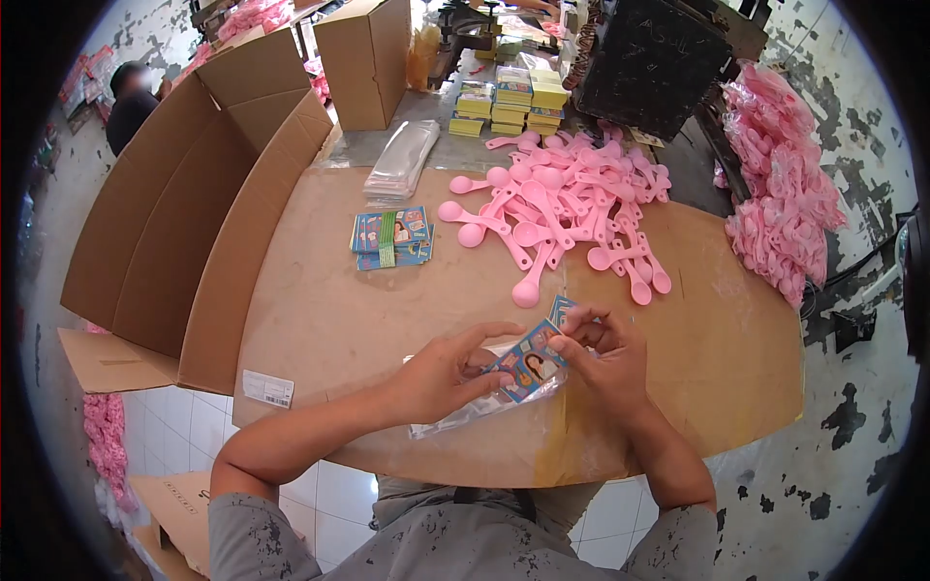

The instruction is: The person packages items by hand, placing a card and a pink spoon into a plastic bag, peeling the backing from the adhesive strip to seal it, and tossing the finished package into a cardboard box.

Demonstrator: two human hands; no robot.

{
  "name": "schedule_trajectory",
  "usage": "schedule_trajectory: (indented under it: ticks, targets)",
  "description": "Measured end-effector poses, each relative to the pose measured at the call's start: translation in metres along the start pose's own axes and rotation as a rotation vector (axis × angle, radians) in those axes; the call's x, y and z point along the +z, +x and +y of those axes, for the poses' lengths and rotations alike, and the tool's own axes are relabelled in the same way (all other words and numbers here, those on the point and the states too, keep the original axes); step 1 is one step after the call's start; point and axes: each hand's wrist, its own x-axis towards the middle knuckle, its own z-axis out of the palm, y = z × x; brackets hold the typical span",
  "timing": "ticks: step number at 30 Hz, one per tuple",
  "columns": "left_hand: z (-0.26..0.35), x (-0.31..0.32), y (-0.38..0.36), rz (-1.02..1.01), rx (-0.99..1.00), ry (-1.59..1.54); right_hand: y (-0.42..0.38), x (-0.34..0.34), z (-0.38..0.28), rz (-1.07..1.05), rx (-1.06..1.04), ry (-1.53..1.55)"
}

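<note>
Near the front edge of the cardboard-covered table, my left hand (450, 373) pinches the lower left end of a blue printed card (531, 364) with a portrait on it. My right hand (603, 353) grips the card's upper right end, and another blue card (562, 309) shows at its fingertips. Beneath the hands lies a clear plastic bag (455, 418). Farther back on the left, a banded stack of blue cards (392, 235) rests below a pile of clear bags (402, 160). A heap of pink scoops (557, 203) spreads across the back middle.
An open cardboard box (184, 203) stands at the left, another box (360, 68) behind it. Stacks of yellow-edged cards (513, 97) and a black machine (654, 58) are at the back. Bagged pink items (780, 184) hang at right. A person (131, 107) is at the far left.
</note>
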Motion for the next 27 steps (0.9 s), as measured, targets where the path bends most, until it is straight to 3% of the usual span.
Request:
schedule_trajectory:
  ticks: [2, 3, 5, 8, 10, 12, 15, 24, 27]
  targets:
    - [-0.010, 0.001, 0.003, 0.039, 0.084, -0.081, -0.002, -0.004, 0.008, -0.046, 0.063, 0.020]
    - [-0.013, 0.002, 0.004, 0.056, 0.126, -0.123, -0.001, -0.006, 0.005, -0.153, -0.056, -0.108]
    - [-0.009, -0.003, 0.001, 0.020, 0.043, -0.129, 0.005, -0.009, -0.006, -0.361, -0.290, -0.366]
    - [-0.001, -0.003, -0.001, 0.001, -0.016, -0.132, 0.014, -0.013, -0.023, -0.510, -0.295, -0.412]
    - [-0.001, -0.004, 0.000, 0.010, -0.043, -0.158, 0.024, -0.037, -0.012, -0.210, -0.013, -0.439]
    - [-0.004, -0.007, 0.002, 0.027, -0.087, -0.210, 0.047, -0.077, 0.006, 0.116, -0.201, -0.989]
    - [-0.010, -0.008, 0.003, 0.021, -0.056, -0.269, 0.051, -0.100, 0.018, 0.232, -0.193, -1.243]
    - [-0.005, -0.010, -0.001, -0.017, -0.029, -0.260, 0.055, -0.087, 0.005, 0.286, -0.072, -1.026]
    - [-0.003, -0.011, -0.001, -0.017, -0.031, -0.258, 0.062, -0.100, 0.010, 0.219, 0.077, -0.907]
